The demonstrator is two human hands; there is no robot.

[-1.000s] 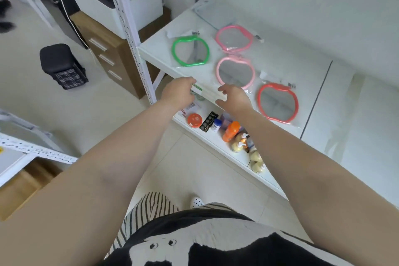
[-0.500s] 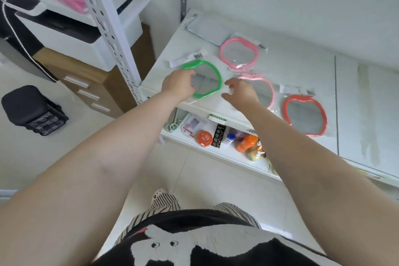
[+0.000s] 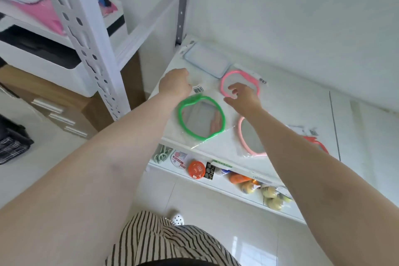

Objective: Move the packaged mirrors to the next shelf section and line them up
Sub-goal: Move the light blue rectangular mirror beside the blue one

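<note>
Pinching the header card of the green-framed packaged mirror point(image 3: 201, 117), the left hand point(image 3: 175, 84) has its fingers curled over the barcode end at about 11 o'clock of the frame; the mirror lies near the front left corner of the white shelf point(image 3: 287, 101), its bag corner overhanging the edge. Just to its 1 o'clock, the right hand point(image 3: 243, 97) hovers with fingers spread and holds nothing — it hangs over the dark-pink mirror point(image 3: 226, 77). A pale-pink mirror point(image 3: 248, 140) lies at 3 o'clock of the green one, a red one point(image 3: 319, 144) further right, and a clear rectangular package point(image 3: 207, 60) at the back. Judging by this, the pick-up step is in hand: next the green mirror needs lifting clear and carrying right, past the shelf's seam point(image 3: 334, 125).
</note>
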